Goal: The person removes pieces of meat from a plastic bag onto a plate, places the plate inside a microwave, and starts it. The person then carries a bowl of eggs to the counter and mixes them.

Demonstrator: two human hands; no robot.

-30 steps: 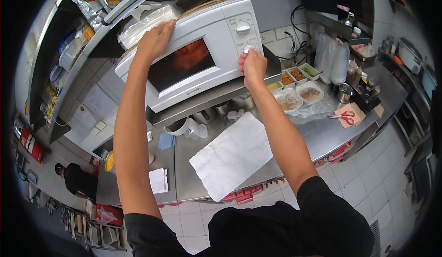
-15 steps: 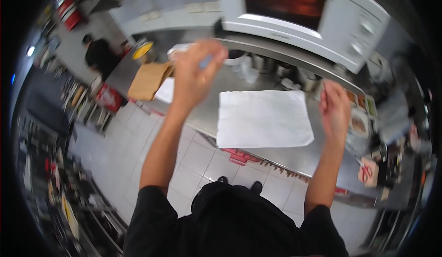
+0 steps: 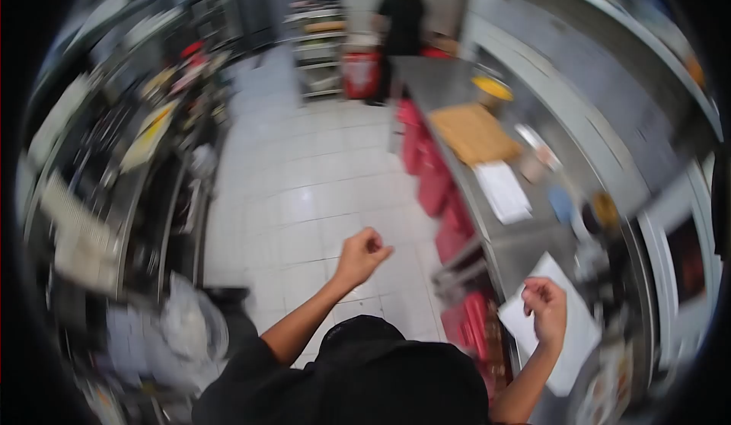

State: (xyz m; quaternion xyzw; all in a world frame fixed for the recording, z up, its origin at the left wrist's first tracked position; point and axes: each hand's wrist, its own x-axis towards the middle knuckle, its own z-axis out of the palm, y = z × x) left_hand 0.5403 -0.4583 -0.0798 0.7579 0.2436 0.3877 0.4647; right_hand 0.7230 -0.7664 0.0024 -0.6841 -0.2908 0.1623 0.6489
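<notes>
My left hand (image 3: 361,257) hangs over the tiled floor in front of my body, fingers curled loosely and thumb apart, with nothing seen in it. Above the white paper sheet (image 3: 567,341) on the steel counter (image 3: 525,254) is my right hand (image 3: 547,308). Its fingers are partly bent and somewhat blurred, and it holds nothing visible. At the right edge stands the white microwave (image 3: 670,235), its window glowing dim red.
A brown paper bag (image 3: 476,133), folded white paper (image 3: 503,191) and a yellow-rimmed container (image 3: 493,88) stand along the counter. Red bins (image 3: 434,181) sit beneath it. A person in black (image 3: 401,22) stands at the far end. Cluttered shelves (image 3: 137,197) line the left.
The view has swung left along the aisle. Both hands have come away from the microwave, where one rested on its top and the other held a knob. The left hand is now over the floor.
</notes>
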